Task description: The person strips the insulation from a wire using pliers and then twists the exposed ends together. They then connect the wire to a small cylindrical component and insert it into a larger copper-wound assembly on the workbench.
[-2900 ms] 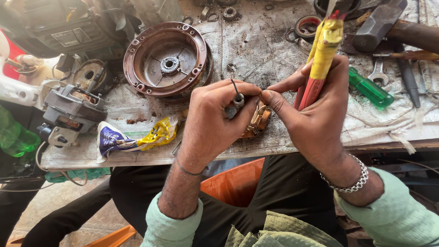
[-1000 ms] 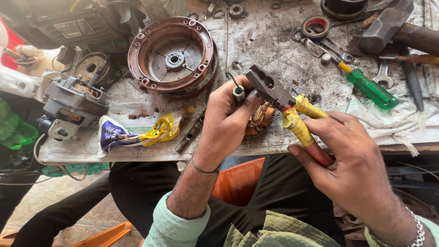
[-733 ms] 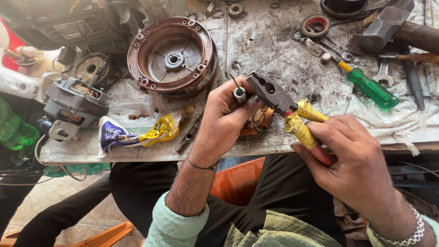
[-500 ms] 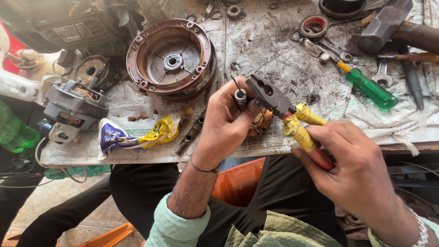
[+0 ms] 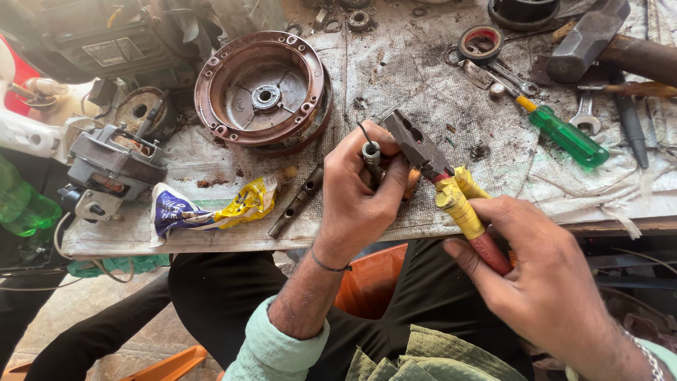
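Note:
My left hand [image 5: 363, 194] grips a small metal part [image 5: 371, 154] with a dark wire loop on top, held upright at the bench's front edge. A copper-coloured piece peeks out behind my fingers. My right hand [image 5: 543, 275] is closed on pliers [image 5: 441, 187] with yellow and red taped handles. The dark plier jaws point up and left, right beside the small part. A round rusty motor housing [image 5: 262, 92] lies on the bench above my left hand.
A small motor body [image 5: 113, 166] sits at the left, next to a crumpled blue and yellow wrapper [image 5: 211, 209] and a dark metal bar [image 5: 296, 202]. A green-handled screwdriver [image 5: 564, 134], spanners, a hammer [image 5: 599, 39] and bearings lie at the right and back. An orange tub stands under the bench.
My right hand swung the pliers down from upright and brought their jaws up to the small part in my left hand. My left hand has stayed put.

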Motion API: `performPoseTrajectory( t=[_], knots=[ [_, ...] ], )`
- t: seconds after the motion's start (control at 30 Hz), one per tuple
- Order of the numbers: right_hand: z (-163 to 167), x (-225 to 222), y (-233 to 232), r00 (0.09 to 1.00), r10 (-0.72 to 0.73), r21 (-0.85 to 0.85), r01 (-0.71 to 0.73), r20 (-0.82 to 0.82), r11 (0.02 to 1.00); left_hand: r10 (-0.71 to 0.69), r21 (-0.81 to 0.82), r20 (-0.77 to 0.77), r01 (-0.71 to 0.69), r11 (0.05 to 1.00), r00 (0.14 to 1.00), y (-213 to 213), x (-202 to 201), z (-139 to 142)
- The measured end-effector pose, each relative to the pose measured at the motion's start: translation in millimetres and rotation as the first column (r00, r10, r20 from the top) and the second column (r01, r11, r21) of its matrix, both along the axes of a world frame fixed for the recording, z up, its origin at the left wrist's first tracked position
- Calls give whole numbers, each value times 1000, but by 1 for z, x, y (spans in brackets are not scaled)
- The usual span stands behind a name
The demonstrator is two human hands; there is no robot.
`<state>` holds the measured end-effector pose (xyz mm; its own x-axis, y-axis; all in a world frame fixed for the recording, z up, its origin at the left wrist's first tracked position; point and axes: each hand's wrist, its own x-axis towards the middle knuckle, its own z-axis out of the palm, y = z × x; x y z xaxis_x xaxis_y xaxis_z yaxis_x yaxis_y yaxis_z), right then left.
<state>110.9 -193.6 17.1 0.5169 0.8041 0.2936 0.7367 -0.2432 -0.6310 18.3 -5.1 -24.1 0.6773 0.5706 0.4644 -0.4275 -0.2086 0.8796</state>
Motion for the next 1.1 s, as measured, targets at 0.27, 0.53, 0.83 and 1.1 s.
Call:
performPoseTrajectory(
  t=[0.27, 0.53, 0.83, 1.1],
  knots=[
    [-6, -3, 5, 998, -14, 73, 18, -59, 997, -46, -96, 22, 48, 994, 999, 2, 0, 4],
    [-18, 8, -1, 978, 32, 144, -63, 206, 988, -229, -1, -223, 235, 972, 947, 24, -13, 21],
    [-36, 15, -12, 802, 82, -32, -125, -592, 992, -110, -229, 82, 126, 965, 991, 11, 6, 5],
    [-56, 27, -22, 212, 205, 181, -128, -956, 975, 40, -203, 51, -29, 979, 998, 9, 12, -4]
  ],
)
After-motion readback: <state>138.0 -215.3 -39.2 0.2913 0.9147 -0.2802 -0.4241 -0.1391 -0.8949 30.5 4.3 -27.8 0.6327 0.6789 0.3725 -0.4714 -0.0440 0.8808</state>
